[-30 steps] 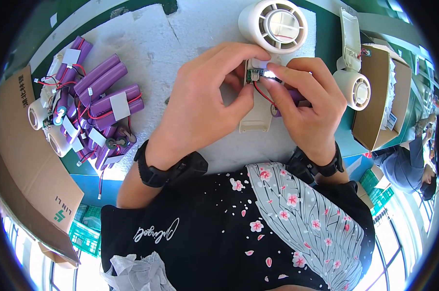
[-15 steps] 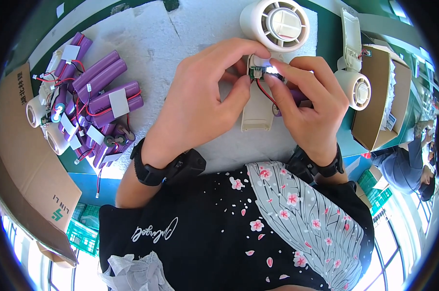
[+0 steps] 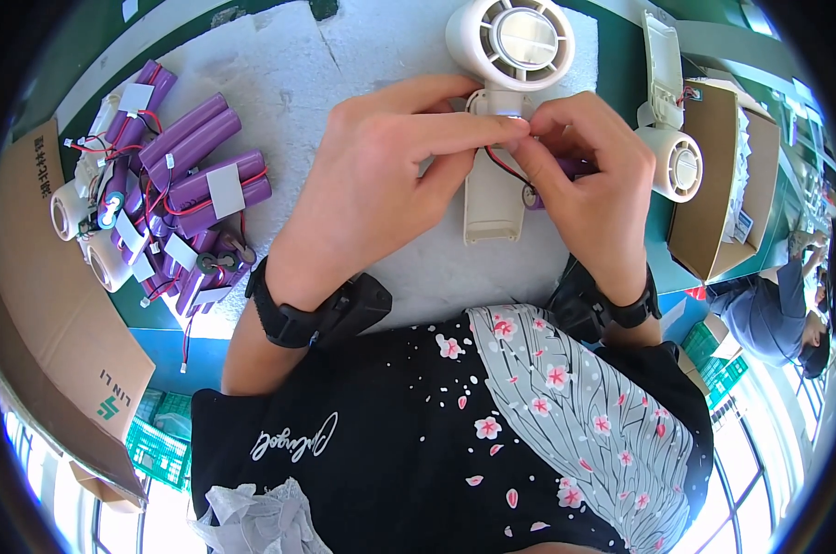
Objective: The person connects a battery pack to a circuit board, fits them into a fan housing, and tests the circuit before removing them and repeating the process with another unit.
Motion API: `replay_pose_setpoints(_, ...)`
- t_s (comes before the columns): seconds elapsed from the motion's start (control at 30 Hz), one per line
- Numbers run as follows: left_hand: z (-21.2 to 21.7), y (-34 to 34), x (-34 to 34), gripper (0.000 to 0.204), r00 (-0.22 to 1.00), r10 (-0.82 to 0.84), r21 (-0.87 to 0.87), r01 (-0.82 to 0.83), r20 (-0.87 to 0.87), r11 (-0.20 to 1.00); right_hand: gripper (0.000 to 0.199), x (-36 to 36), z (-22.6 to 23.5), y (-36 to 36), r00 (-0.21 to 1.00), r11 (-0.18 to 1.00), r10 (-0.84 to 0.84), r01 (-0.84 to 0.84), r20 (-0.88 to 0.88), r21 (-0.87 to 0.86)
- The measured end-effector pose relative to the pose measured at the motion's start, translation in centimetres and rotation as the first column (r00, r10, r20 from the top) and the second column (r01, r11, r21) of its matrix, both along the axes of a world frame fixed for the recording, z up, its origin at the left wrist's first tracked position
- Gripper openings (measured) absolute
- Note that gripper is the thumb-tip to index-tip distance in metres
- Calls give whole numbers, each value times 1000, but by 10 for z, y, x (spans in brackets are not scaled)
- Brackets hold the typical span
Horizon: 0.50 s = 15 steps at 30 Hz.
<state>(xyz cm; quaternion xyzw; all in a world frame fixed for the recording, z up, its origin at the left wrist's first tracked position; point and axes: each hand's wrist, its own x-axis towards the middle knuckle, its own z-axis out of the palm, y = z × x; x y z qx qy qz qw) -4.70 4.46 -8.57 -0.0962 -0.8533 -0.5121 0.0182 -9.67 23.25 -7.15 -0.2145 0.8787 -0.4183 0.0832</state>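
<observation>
1. A rough white foam sheet [image 3: 261, 65] lay across the table beneath the work.
2. A brown cardboard carton [image 3: 58, 305] stood at the far left.
3. A heap of purple cylindrical batteries [image 3: 192, 192], wired in red, lay on the left.
4. The white plastic handheld fan [image 3: 506, 99] was at the upper centre of the foam, its round head away from the person and its open handle pointing back.
5. An open brown cardboard box [image 3: 690, 222] stood on the right, with a 2nd white fan [image 3: 684, 175] just beside it.
6. The left hand [image 3: 381, 166] curved about the upper handle, forefinger stretched across it; its exact grip was hidden.
7. The right hand [image 3: 598, 166] had thumb and forefinger brought together, meeting the left forefinger; what they pinched could not be told.
8. 1 purple battery cell [image 3: 532, 197] lay partly hidden under the right hand.
9. Thin red-and-black wires [image 3: 506, 167] curved between handle and cell.
</observation>
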Motion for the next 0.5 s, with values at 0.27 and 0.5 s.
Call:
replay_pose_setpoints(0.27,1,-2,0,38,997,-22,93,15,76,996,23,-6,6,6,974,983,185,-185,131,-7)
replay_pose_setpoints(0.5,-4,-3,1,36,988,110,151,-126,108,981,28,-8,10,5,965,968,235,-243,-112,-57)
